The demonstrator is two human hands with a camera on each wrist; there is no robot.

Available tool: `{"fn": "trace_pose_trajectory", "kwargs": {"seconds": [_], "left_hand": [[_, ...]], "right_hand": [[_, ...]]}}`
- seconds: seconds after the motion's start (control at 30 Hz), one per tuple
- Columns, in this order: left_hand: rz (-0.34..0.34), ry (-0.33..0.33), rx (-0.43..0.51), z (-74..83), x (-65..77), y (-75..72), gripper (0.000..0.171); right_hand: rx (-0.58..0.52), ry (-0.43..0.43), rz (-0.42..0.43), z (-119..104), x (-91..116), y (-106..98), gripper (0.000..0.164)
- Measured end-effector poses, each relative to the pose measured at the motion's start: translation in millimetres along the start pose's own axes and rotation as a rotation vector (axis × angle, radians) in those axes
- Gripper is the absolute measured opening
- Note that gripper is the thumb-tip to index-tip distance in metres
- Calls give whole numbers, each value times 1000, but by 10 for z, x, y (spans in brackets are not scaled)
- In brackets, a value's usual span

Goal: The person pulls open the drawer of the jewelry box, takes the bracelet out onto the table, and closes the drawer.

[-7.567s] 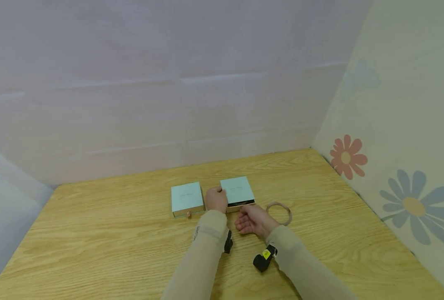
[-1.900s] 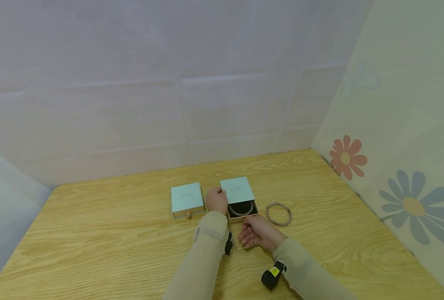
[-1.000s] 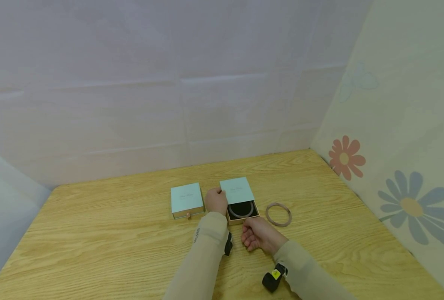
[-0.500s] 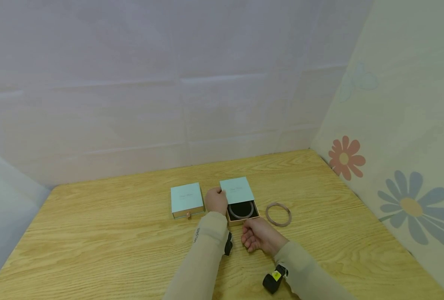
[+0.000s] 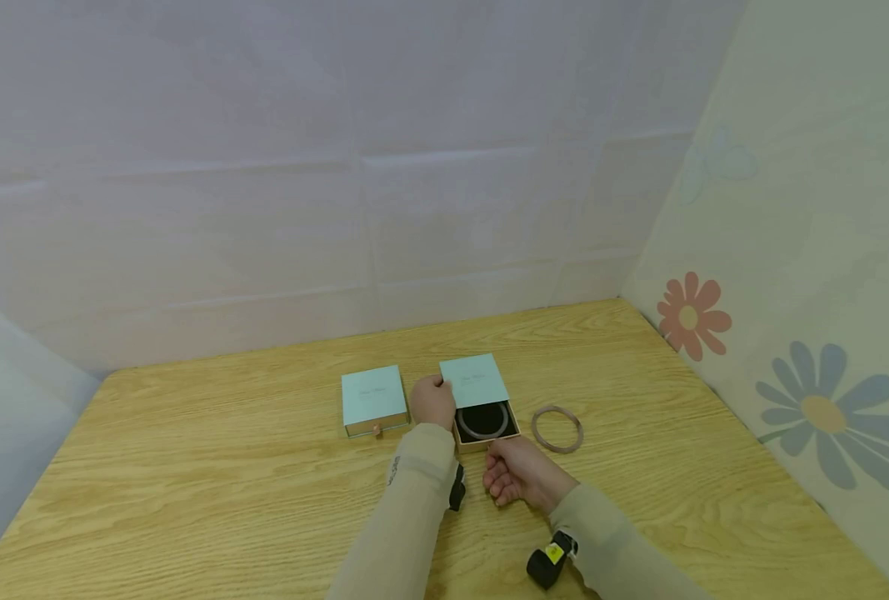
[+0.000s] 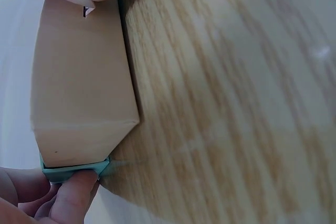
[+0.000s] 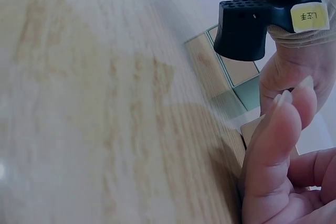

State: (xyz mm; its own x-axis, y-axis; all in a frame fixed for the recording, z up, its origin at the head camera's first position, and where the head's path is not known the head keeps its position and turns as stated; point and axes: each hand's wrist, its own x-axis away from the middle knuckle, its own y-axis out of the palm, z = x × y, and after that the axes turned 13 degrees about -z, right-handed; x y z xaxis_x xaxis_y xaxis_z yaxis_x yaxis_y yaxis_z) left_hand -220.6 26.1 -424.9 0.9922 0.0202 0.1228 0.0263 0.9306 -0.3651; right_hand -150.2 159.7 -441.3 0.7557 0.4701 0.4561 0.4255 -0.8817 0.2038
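On the table a pale-blue box sleeve (image 5: 474,380) lies with its drawer (image 5: 477,446) pulled partway out. A bangle (image 5: 485,435) rests on the drawer's black lining, its far part hidden under the sleeve. My left hand (image 5: 433,402) grips the sleeve's left side; in the left wrist view, fingers (image 6: 73,195) curl on its teal edge. At the drawer's front, my right hand (image 5: 522,473) pinches with thumb and finger, right at the slit (image 6: 85,12) in the front face; what sits between the fingertips is hidden. Another bangle (image 5: 536,433) lies to the right of the box.
A second pale-blue box (image 5: 373,397), closed with a small tab (image 5: 377,431) at its front, stands just left of my left hand. The wooden table (image 5: 227,475) meets a pale wall (image 5: 264,208) behind and a flower-printed wall (image 5: 759,250) at right.
Since the oldest frame the drawer has slid out toward me, uncovering the bangle and black lining, my right hand moving back with it. Over the last second almost nothing moves.
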Motion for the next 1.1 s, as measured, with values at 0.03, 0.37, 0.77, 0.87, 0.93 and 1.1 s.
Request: {"fn": "trace_pose_trajectory", "kwargs": {"seconds": [0.03, 0.37, 0.77, 0.87, 0.93, 1.1], "left_hand": [[0, 0, -1, 9, 7, -1, 21], [-2, -11, 10, 49, 43, -11, 23], [-18, 0, 18, 25, 20, -1, 20], [-26, 7, 14, 2, -3, 6, 20], [-25, 2, 14, -9, -12, 10, 20], [-20, -14, 21, -12, -14, 3, 21]], "right_hand": [[0, 0, -2, -1, 1, 0, 25], [9, 1, -6, 5, 11, 3, 25], [53, 26, 63, -18, 53, 0, 26], [108, 18, 114, -55, 99, 0, 26], [145, 1, 135, -90, 132, 1, 26], [212, -83, 149, -163, 193, 18, 26]]}}
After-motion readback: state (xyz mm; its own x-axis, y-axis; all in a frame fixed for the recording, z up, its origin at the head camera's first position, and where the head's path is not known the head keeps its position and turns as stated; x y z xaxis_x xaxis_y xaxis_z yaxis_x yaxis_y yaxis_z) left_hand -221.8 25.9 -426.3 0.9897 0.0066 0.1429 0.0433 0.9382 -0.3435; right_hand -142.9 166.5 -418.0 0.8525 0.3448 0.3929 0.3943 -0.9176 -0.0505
